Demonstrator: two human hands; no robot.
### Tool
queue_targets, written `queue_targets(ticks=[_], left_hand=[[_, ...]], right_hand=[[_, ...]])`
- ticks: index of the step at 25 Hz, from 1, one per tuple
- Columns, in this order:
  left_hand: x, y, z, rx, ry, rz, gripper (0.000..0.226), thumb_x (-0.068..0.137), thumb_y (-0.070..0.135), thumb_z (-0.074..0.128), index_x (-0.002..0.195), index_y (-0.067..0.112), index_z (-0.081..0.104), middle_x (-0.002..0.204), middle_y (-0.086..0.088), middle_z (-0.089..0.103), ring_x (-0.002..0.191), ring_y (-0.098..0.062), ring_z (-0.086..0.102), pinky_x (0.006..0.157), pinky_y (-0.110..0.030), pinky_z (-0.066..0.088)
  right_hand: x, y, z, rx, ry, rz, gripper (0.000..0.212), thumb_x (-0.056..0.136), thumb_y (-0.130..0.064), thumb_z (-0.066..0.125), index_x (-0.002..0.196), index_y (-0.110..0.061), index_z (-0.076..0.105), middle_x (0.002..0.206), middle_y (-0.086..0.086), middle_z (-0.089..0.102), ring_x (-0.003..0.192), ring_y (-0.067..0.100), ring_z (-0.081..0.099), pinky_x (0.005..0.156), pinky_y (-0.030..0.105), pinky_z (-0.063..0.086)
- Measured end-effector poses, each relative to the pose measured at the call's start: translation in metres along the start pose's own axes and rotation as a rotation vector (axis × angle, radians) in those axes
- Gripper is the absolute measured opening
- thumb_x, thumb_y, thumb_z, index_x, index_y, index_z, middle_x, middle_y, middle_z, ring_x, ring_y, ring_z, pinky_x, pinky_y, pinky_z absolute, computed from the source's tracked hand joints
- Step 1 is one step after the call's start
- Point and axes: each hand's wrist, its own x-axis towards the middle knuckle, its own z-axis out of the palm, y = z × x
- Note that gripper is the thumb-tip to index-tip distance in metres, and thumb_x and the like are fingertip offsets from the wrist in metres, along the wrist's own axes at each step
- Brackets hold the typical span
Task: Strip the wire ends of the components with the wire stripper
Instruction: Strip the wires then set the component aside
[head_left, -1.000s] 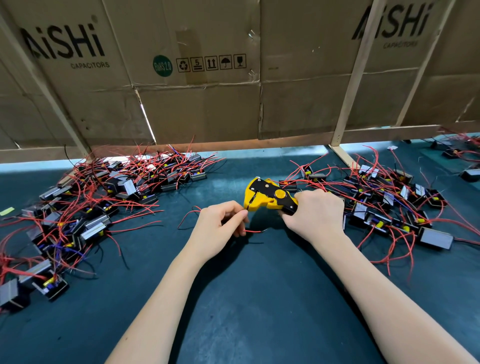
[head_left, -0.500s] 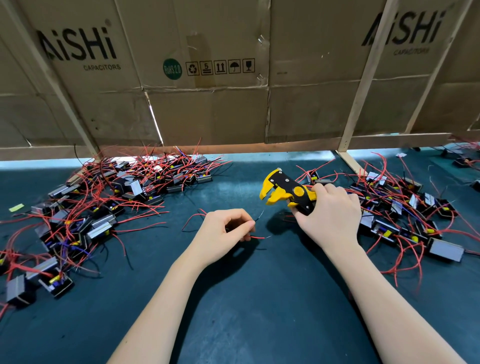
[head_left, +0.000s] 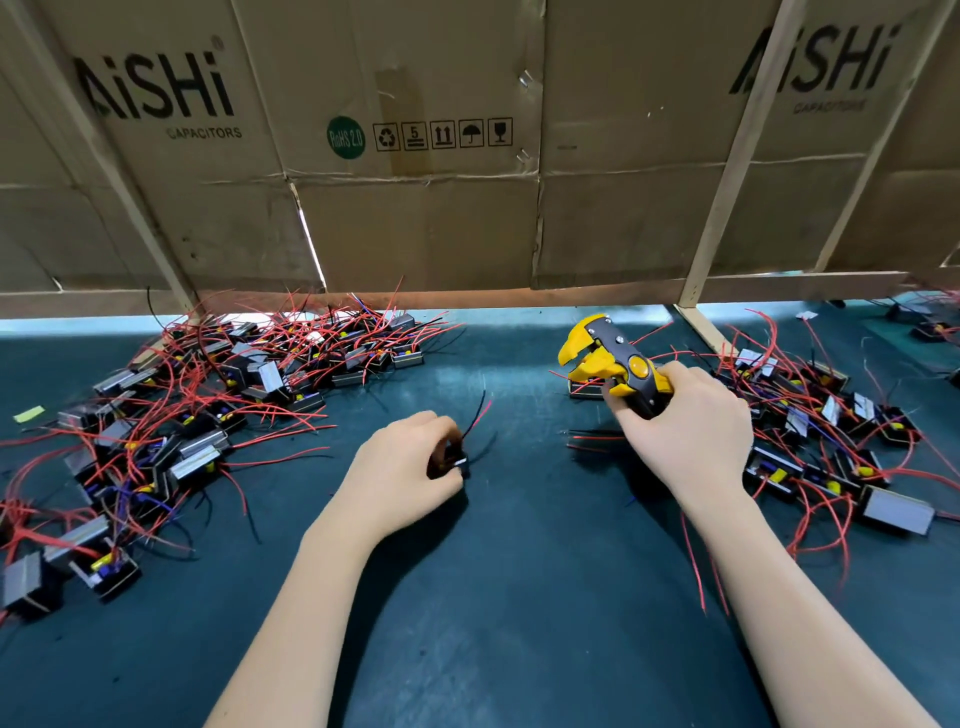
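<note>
My right hand (head_left: 680, 431) grips the handles of a yellow and black wire stripper (head_left: 610, 361), raised off the mat with its jaws apart and pointing up and left. My left hand (head_left: 400, 467) curls round a small black component (head_left: 457, 462) on the mat. Red and black wires (head_left: 478, 415) stick up from that component, clear of the stripper's jaws. About a hand's width of mat lies between the two hands.
A large heap of black components with red wires (head_left: 208, 395) lies at the left, and another heap (head_left: 831, 431) at the right. Loose wires (head_left: 592, 439) lie on the dark green mat (head_left: 519, 597). A cardboard wall (head_left: 467, 208) with wooden struts stands behind.
My left hand drew back from the stripper and now holds a component with its wires pointing up. My right hand lifted the stripper and tilted its jaws upward.
</note>
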Motion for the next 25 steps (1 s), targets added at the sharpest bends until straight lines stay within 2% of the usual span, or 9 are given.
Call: queue_targets(ticks=[2,5,7,8,11,14,17,21,25], left_hand=[[0.001,0.011,0.010,-0.157,0.090,0.135,0.029,0.085,0.020,0.069,0.113,0.016,0.061,0.104,0.004,0.064,0.102,-0.021,0.061,0.087,-0.034,0.048],[-0.001,0.039,0.024,-0.435,-0.021,0.292,0.056,0.091,0.017,0.063,0.143,0.019,0.041,0.138,0.007,0.055,0.126,-0.006,0.051,0.106,-0.021,0.038],[0.000,0.039,0.029,-0.348,-0.007,0.304,0.067,0.092,0.021,0.060,0.152,0.021,0.028,0.149,0.006,0.045,0.135,-0.008,0.042,0.111,-0.025,0.031],[0.003,0.032,0.026,-0.268,0.064,0.277,0.065,0.092,0.022,0.060,0.150,0.019,0.031,0.147,0.003,0.046,0.134,-0.013,0.044,0.110,-0.031,0.032],[0.008,-0.005,0.008,-0.046,0.367,0.010,0.043,0.089,0.016,0.065,0.131,0.014,0.058,0.130,-0.005,0.061,0.121,-0.029,0.052,0.098,-0.042,0.036],[0.004,-0.044,-0.010,0.111,0.590,-0.488,0.034,0.086,0.006,0.059,0.120,0.008,0.063,0.120,-0.017,0.063,0.114,-0.039,0.050,0.089,-0.045,0.036],[-0.006,-0.069,-0.015,0.131,0.499,-0.805,0.042,0.084,-0.002,0.053,0.126,0.000,0.053,0.129,-0.026,0.055,0.122,-0.043,0.042,0.094,-0.050,0.034],[-0.008,-0.074,-0.008,0.118,0.297,-0.877,0.040,0.086,0.001,0.051,0.126,-0.003,0.048,0.130,-0.028,0.054,0.125,-0.043,0.040,0.099,-0.047,0.034],[-0.006,-0.076,-0.010,0.095,0.406,-0.817,0.031,0.087,0.003,0.056,0.118,-0.001,0.057,0.118,-0.027,0.061,0.116,-0.044,0.046,0.094,-0.049,0.039]], right_hand=[[0.001,-0.001,-0.004,0.062,0.039,0.015,0.040,0.078,-0.052,0.071,0.075,-0.014,0.058,0.073,0.003,0.056,0.079,0.035,0.059,0.071,0.044,0.047],[0.004,0.000,-0.008,0.142,0.090,0.055,0.040,0.078,-0.051,0.072,0.077,-0.013,0.059,0.076,0.005,0.061,0.078,0.033,0.058,0.071,0.046,0.047],[0.006,0.000,-0.012,0.192,0.149,0.068,0.040,0.079,-0.051,0.071,0.075,-0.013,0.057,0.073,0.004,0.059,0.075,0.031,0.056,0.069,0.044,0.046],[0.006,0.001,-0.014,0.212,0.175,0.065,0.041,0.080,-0.051,0.070,0.075,-0.013,0.057,0.072,0.004,0.058,0.073,0.030,0.055,0.068,0.043,0.045],[0.008,-0.001,-0.017,0.336,0.168,-0.023,0.040,0.085,-0.050,0.067,0.077,-0.012,0.059,0.070,0.004,0.057,0.069,0.024,0.051,0.067,0.038,0.043],[0.002,-0.012,-0.019,0.507,-0.013,-0.169,0.040,0.079,-0.049,0.069,0.065,-0.020,0.046,0.058,-0.003,0.046,0.058,0.013,0.040,0.057,0.022,0.035],[-0.008,-0.019,-0.014,0.428,-0.309,-0.398,0.044,0.074,-0.050,0.076,0.063,-0.021,0.046,0.056,-0.004,0.046,0.056,0.013,0.042,0.058,0.028,0.039],[-0.014,-0.018,-0.005,0.243,-0.453,-0.464,0.043,0.072,-0.058,0.072,0.066,-0.021,0.051,0.060,-0.007,0.050,0.061,0.017,0.049,0.059,0.034,0.043],[-0.008,-0.006,-0.003,0.073,-0.310,-0.350,0.049,0.072,-0.067,0.065,0.065,-0.022,0.050,0.061,-0.009,0.054,0.066,0.020,0.056,0.057,0.030,0.040]])
